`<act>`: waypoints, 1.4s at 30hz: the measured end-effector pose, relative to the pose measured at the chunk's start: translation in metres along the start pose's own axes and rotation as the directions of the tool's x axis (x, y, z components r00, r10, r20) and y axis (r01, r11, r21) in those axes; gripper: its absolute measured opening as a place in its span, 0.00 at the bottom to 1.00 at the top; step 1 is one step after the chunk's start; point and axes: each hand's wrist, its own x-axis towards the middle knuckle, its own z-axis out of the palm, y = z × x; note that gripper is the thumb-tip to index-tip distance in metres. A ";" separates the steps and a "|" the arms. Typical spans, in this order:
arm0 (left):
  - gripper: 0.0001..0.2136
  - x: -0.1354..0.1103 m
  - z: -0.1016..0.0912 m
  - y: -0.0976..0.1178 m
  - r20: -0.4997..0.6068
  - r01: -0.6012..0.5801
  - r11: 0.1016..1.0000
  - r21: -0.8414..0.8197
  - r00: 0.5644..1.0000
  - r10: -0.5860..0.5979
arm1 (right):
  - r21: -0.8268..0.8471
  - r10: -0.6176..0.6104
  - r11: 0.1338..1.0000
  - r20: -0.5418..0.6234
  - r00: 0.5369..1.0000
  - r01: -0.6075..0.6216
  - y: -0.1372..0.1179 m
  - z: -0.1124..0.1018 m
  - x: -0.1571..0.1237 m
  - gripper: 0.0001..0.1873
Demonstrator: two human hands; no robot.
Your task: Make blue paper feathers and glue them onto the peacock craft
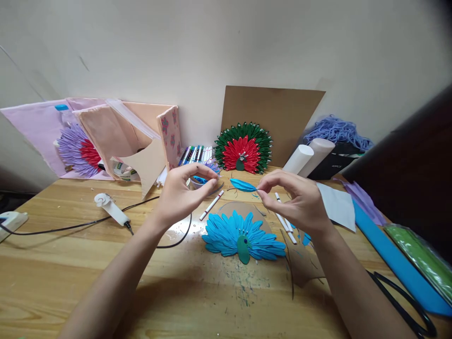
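My right hand (294, 197) pinches a blue feather-shaped craft piece (243, 185) by its narrow end, between thumb and index finger. The piece points left, held above the table. Facing its tip, my left hand (187, 190) has thumb and index fingertips brought together; whatever they hold, if anything, is too small to make out. Below both hands lies a blue peacock craft (229, 238) with layered blue feathers and a green body (243, 248). Part of a brown cardboard sheet (261, 219) shows behind the peacock. Behind my left fingers is a small container, partly hidden, with blue pieces (200, 180).
White markers (212, 205) lie about the peacock. A white glue gun (112, 209) with a black cord sits left. A red and green peacock (243, 148) leans on cardboard (271, 108) at the back. Black scissors (406, 301) and a blue sheet (399, 254) lie right.
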 end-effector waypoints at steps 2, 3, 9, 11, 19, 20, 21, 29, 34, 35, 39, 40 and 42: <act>0.05 -0.001 0.002 0.004 0.035 -0.042 0.999 -0.015 0.998 0.043 | 0.009 -0.004 1.000 0.017 1.000 0.004 -0.001 0.002 0.000 0.03; 0.05 -0.002 0.004 0.006 0.062 -0.068 0.998 -0.018 0.996 0.069 | 0.014 -0.005 1.000 0.027 1.000 0.004 -0.001 0.003 0.000 0.03; 0.05 -0.003 0.007 0.010 0.190 -0.116 0.993 -0.032 0.974 0.120 | 0.035 -0.042 0.999 0.081 0.996 0.039 -0.001 0.005 -0.001 0.01; 0.06 -0.004 0.008 0.010 0.212 -0.115 0.993 -0.021 0.970 0.116 | 0.047 -0.057 0.997 0.094 0.994 0.053 -0.002 0.006 -0.001 0.01; 0.04 -0.003 0.010 0.005 0.221 -0.253 0.963 0.087 0.948 0.229 | 0.058 -0.074 0.996 0.116 0.991 0.067 -0.004 0.008 0.000 0.01; 0.04 -0.003 0.010 0.004 0.226 -0.285 0.952 0.109 0.940 0.256 | 0.057 -0.074 0.996 0.113 0.991 0.068 -0.004 0.008 0.000 0.01; 0.04 -0.003 0.010 0.004 0.232 -0.313 0.940 0.132 0.932 0.278 | 0.056 -0.075 0.996 0.111 0.991 0.069 -0.004 0.007 0.000 0.01; 0.04 -0.004 0.009 -0.001 0.241 -0.474 0.829 0.298 0.877 0.415 | 0.057 -0.084 0.995 0.112 0.990 0.079 -0.004 0.009 0.000 0.02; 0.03 -0.003 0.007 0.000 0.267 -0.489 0.811 0.321 0.868 0.418 | 0.075 -0.052 0.996 0.100 0.994 0.044 -0.004 0.009 0.000 0.01; 0.03 -0.004 0.006 0.001 0.263 -0.475 0.824 0.310 0.875 0.406 | 0.082 -0.046 0.996 0.098 0.994 0.038 -0.004 0.009 0.000 0.01; 0.05 -0.004 0.006 0.006 0.244 -0.410 0.890 0.197 0.900 0.361 | 0.103 -0.036 0.994 0.101 0.994 0.026 -0.004 0.007 0.000 0.02; 0.05 -0.004 0.006 0.007 0.251 -0.388 0.906 0.171 0.906 0.341 | 0.103 -0.035 0.994 0.104 0.994 0.025 -0.004 0.007 0.000 0.02; 0.04 -0.003 0.006 0.008 0.274 -0.343 0.930 0.133 0.914 0.298 | 0.101 -0.034 0.995 0.110 0.993 0.023 -0.004 0.007 0.000 0.01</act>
